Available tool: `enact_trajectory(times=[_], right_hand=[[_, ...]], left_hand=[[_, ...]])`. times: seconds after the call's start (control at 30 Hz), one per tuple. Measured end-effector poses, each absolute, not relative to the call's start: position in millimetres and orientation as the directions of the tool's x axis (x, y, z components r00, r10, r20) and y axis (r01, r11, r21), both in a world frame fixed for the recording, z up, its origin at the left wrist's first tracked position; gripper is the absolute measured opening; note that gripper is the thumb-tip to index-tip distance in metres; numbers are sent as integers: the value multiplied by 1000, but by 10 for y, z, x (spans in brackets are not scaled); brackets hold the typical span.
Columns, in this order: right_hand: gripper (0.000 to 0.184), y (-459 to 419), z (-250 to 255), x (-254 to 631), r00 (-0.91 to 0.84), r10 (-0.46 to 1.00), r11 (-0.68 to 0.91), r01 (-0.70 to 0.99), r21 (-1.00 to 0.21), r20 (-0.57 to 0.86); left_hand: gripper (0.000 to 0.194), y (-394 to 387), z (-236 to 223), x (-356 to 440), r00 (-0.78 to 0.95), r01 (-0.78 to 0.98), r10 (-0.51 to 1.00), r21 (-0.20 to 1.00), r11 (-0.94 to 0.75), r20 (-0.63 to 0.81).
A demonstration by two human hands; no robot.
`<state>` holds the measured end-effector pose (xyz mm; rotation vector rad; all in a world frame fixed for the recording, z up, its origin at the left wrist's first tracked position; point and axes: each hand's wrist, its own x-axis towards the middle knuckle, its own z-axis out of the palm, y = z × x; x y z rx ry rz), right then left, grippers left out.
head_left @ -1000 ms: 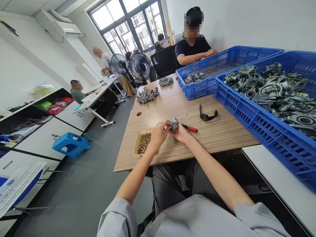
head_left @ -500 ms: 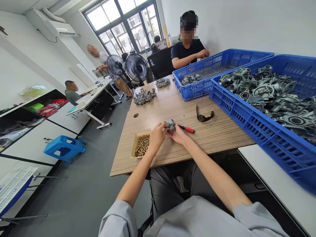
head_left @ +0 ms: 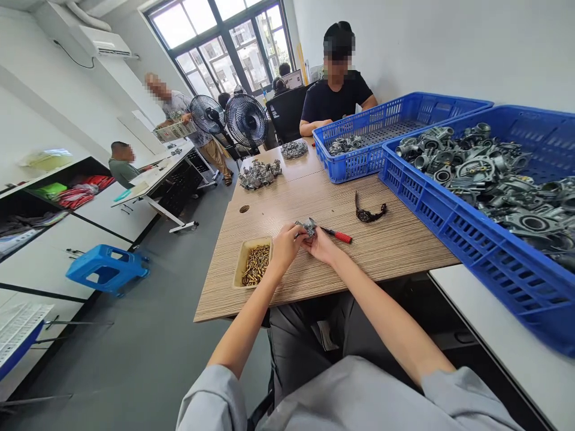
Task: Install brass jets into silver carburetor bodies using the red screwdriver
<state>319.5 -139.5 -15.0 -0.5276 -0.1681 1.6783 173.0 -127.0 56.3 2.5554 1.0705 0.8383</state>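
My left hand (head_left: 284,246) and my right hand (head_left: 321,244) meet over the wooden table (head_left: 314,269), both closed on a small grey metal casting (head_left: 307,227) held between the fingertips. A red-handled screwdriver (head_left: 336,235) lies on the table just right of my right hand. A shallow beige tray of brass screws (head_left: 252,266) sits just left of my left hand.
A black wristwatch (head_left: 368,212) lies beyond the screwdriver. A large blue crate (head_left: 458,233) full of grey castings stands at right, a second blue crate (head_left: 354,161) behind it. Loose casting piles (head_left: 259,174) lie at the far end. A seated person (head_left: 335,90) works opposite. A blue stool (head_left: 105,269) stands on the floor at left.
The view has drifted so the scene sits slightly lower and further left. Both hands stay together on the casting. The person opposite has lowered an arm behind the crate.
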Motion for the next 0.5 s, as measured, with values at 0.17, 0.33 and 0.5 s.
enact_trajectory(times=[0.17,0.33,0.5], right_hand=[[51,-1421,-95,3200,-99,959,-203,-896,-396,-267],[46,-1415,-108,3205,-94,957,-200,-897,-393,-273],[41,-1413,-128,3212,-89,959,-196,-897,-397,-271]], left_hand=[[13,-1254,521,1705,569,529,682,431,-731,459],[12,-1253,508,1708,548,524,694,455,-720,467],[3,-1248,507,1701,512,581,720,429,-692,469]])
